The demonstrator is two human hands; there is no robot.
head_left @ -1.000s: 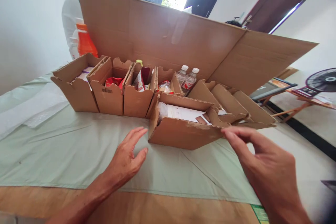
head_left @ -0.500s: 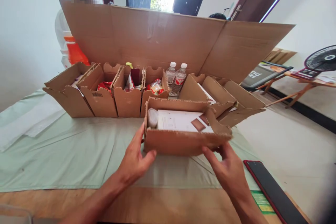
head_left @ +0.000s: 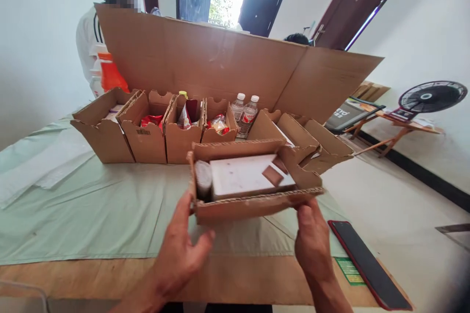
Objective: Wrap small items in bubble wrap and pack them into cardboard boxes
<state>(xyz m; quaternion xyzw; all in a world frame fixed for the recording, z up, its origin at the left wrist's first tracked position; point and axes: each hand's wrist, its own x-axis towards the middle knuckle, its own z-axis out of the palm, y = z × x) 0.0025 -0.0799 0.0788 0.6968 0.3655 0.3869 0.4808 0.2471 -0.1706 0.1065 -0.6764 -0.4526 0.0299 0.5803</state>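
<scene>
In with both bare forearms [head_left: 145,293] from below, slanting inward, left flatter, right steeper, wrists well apart! Look at left hand [head_left: 181,249]: spread out, fingers pointing up and forward, thumb splayed well clear, slight blur along it. Across to right hand [head_left: 313,234]: curled in tighter, thumb pointing upward, knuckles bent, other fingertips tucked out of sight. Nearly level overall, palms turned inward!

Both hands [head_left: 185,249] support a cardboard box [head_left: 235,211] over green cloth [head_left: 121,210].
</scene>
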